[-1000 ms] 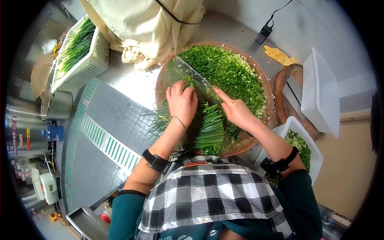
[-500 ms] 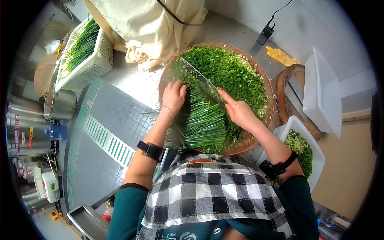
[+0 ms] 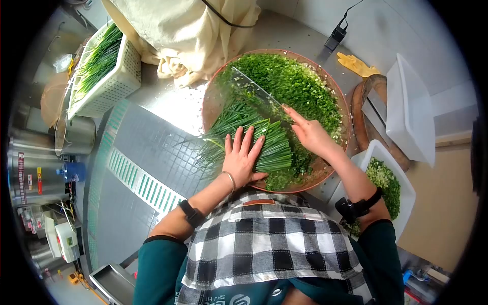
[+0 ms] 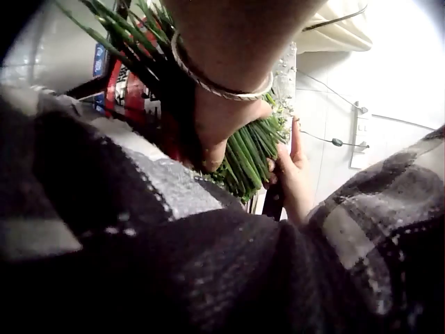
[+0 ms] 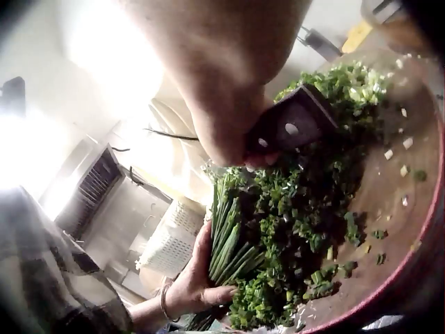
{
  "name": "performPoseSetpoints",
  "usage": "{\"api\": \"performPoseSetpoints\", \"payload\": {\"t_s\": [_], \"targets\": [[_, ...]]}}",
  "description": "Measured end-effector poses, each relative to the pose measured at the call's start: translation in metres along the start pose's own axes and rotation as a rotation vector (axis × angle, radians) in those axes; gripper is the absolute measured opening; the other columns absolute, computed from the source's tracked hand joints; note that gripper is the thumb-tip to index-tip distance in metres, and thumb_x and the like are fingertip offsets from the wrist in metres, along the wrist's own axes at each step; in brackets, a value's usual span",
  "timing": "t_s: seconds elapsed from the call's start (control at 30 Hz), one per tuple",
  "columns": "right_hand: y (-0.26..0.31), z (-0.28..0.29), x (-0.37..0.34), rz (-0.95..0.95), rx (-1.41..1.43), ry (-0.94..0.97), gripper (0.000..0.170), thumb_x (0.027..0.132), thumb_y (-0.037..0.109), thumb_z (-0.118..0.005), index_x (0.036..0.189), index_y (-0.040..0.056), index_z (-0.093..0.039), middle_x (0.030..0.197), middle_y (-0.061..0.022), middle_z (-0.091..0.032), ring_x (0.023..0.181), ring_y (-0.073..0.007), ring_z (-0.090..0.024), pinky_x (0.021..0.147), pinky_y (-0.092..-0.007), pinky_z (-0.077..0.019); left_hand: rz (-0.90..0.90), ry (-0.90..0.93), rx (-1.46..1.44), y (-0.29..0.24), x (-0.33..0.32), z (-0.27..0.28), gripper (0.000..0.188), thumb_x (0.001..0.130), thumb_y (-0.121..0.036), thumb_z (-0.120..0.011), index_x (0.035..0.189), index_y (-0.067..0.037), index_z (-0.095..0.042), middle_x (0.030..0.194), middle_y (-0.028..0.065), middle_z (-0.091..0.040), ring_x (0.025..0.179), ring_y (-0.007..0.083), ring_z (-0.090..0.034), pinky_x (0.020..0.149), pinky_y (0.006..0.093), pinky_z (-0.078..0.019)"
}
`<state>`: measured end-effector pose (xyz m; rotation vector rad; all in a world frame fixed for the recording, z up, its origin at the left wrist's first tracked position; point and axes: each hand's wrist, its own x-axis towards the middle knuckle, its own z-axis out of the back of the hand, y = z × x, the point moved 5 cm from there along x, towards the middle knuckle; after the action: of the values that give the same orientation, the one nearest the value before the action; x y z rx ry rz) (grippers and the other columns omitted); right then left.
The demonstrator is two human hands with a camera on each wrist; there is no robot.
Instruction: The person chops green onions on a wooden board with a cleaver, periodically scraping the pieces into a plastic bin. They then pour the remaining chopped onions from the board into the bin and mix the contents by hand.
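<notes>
A large round board (image 3: 213,96) holds a heap of chopped green onions (image 3: 290,76) and a bunch of long green stalks (image 3: 272,147). My left hand (image 3: 243,161) lies on the bunch with its fingers straight and spread. In the right wrist view the left hand (image 5: 198,282) borders the stalks' cut ends. My right hand (image 3: 315,137) grips a knife by its dark handle (image 5: 292,125), index finger stretched along it. The broad blade (image 3: 256,90) lies over the board between the stalks and the chopped heap.
A white basket of whole stalks (image 3: 114,73) stands at the upper left, near a cream cloth (image 3: 188,35). On the right are a tub of chopped onions (image 3: 406,203), an empty white tub (image 3: 406,112), a yellow glove (image 3: 356,65) and a black device (image 3: 335,38).
My left hand has moved from the board's left side down and right onto the stalks, and its fingers have spread. The right hand still grips the knife, slightly shifted.
</notes>
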<state>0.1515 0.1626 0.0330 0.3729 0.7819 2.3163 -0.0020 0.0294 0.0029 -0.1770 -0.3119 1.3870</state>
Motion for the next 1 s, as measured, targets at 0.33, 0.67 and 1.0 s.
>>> {"api": "performPoseSetpoints", "payload": {"t_s": [0.33, 0.67, 1.0], "targets": [[-0.006, 0.011, -0.012, -0.034, -0.135, 0.025, 0.056, 0.088, 0.01, -0.049, 0.139, 0.024, -0.032, 0.078, -0.0236, -0.062, 0.061, -0.0356, -0.061, 0.058, -0.0436, -0.0479, 0.102, -0.106, 0.01, 0.006, 0.026, 0.0, 0.106, 0.052, -0.053, -0.077, 0.138, -0.011, -0.031, 0.142, 0.0218, -0.024, 0.132, 0.0446, -0.019, 0.103, 0.0618, -0.0153], [-0.014, -0.001, -0.015, -0.056, -0.189, 0.021, 0.057, 0.089, 0.01, -0.045, 0.141, 0.0278, -0.028, 0.069, -0.0211, -0.061, 0.058, -0.0343, -0.06, 0.055, -0.0432, -0.0488, -0.008, -0.221, -0.065, -0.01, 0.045, 0.026, 0.114, 0.052, -0.056, -0.076, 0.136, 0.002, -0.026, 0.141, 0.0256, -0.024, 0.131, 0.043, -0.021, 0.106, 0.0564, -0.0171], [0.015, 0.004, -0.024, -0.045, -0.187, 0.006, 0.059, 0.088, 0.008, -0.044, 0.142, 0.0277, -0.026, 0.055, -0.0185, -0.053, 0.049, -0.0333, -0.055, 0.049, -0.0427, -0.045, 0.207, -0.01, -0.04, -0.018, 0.046, -0.004, 0.121, 0.052, -0.043, -0.082, 0.14, 0.005, -0.013, 0.141, 0.022, -0.025, 0.13, 0.0372, -0.025, 0.106, 0.0476, -0.0221]]}}
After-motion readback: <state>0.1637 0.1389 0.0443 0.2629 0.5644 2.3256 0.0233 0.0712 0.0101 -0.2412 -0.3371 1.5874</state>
